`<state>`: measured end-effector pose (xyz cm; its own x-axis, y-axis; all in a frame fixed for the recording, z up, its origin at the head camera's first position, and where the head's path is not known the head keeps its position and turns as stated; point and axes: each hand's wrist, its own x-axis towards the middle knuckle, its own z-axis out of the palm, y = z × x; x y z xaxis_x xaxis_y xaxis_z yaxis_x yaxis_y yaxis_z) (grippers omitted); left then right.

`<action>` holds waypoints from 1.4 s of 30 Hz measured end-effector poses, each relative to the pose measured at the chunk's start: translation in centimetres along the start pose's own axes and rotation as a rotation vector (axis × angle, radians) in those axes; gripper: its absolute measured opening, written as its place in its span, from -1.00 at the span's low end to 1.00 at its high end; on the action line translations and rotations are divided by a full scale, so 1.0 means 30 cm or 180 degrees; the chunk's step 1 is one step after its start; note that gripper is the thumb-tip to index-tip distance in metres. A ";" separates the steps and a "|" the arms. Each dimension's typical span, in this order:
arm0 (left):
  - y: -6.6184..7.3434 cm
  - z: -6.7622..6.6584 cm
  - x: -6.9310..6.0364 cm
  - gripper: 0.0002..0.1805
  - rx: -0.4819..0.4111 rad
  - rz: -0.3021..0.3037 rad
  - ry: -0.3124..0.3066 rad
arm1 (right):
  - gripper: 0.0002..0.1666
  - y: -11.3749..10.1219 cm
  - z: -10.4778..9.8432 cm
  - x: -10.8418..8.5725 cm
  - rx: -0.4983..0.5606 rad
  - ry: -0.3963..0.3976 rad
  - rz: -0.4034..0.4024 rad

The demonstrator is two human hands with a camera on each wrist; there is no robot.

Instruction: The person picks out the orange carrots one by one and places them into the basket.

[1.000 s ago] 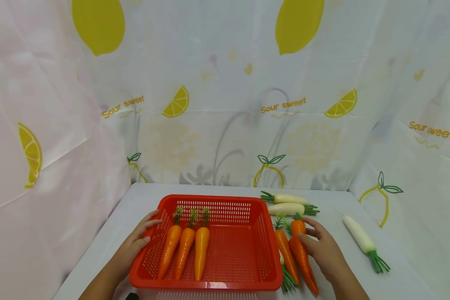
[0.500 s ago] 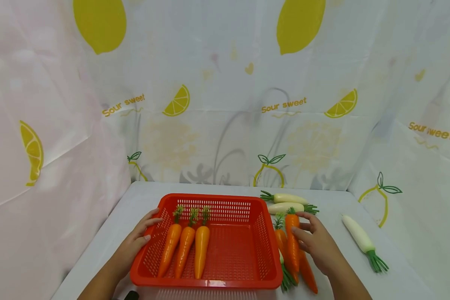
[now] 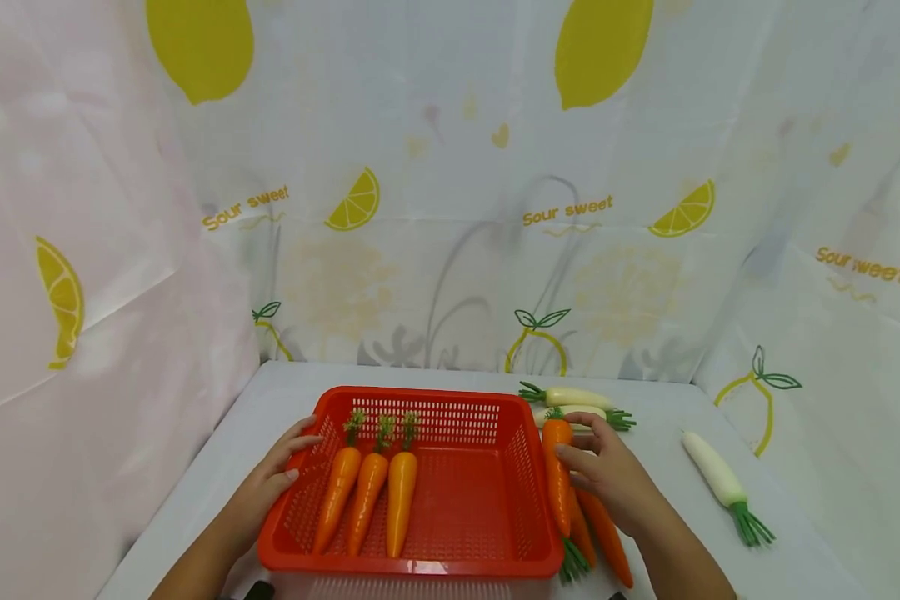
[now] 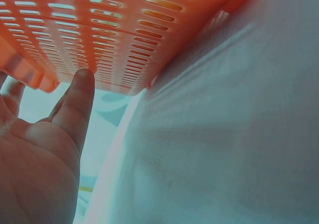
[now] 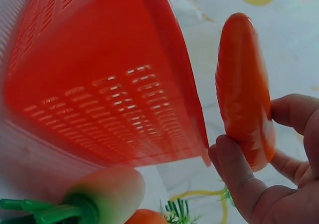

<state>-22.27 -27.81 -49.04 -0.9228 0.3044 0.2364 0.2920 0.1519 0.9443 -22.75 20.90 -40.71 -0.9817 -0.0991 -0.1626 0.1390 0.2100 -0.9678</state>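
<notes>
Now, right hand [image 3: 607, 467] pinches carrot [image 3: 556, 483] near red basket [image 3: 461, 508] (left hand [image 3: 270, 475], relaxed, touches rim [image 3: 279, 517]); slack pinch could drop it.

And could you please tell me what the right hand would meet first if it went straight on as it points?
Probably the red basket, at its right rim, with the carrot in the right hand leading; depth is unclear, so both may pass above.

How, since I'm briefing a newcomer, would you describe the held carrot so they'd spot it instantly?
Find the red basket, then look to its right side. There the right hand grips a carrot near its leafy end. Three carrots lie in the basket and two more beside it; only this one is in a hand.
</notes>
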 end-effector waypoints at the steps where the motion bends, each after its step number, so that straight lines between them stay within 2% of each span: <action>1: -0.001 0.000 -0.001 -0.51 0.0011 0.0002 0.0001 | -0.26 -0.007 0.005 0.002 0.0013 -0.0023 0.0000; 10: 0.000 -0.002 -0.002 -0.51 -0.0041 -0.0001 -0.0028 | -0.28 -0.062 0.028 0.008 -0.0041 -0.0126 -0.0070; 19: -0.002 -0.009 -0.002 -0.51 0.0026 0.0082 0.0018 | -0.29 -0.119 0.061 0.040 -0.0102 -0.0369 -0.0195; 31: -0.018 -0.012 0.009 -0.52 0.0034 0.0162 -0.0026 | -0.34 -0.160 0.116 0.082 -0.0299 -0.0474 -0.0061; 35: -0.021 -0.013 0.010 -0.52 0.0035 0.0191 -0.0033 | -0.36 -0.164 0.135 0.091 -0.0198 -0.0533 -0.0048; 42: -0.021 -0.006 0.002 -0.52 0.0036 0.0135 -0.0015 | -0.43 -0.169 0.161 0.112 -0.0005 -0.0836 -0.0131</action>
<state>-22.56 -28.06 -49.59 -0.9083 0.3152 0.2750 0.3336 0.1494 0.9308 -26.12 14.82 -37.28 -0.9191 -0.3567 -0.1677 0.0994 0.2020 -0.9743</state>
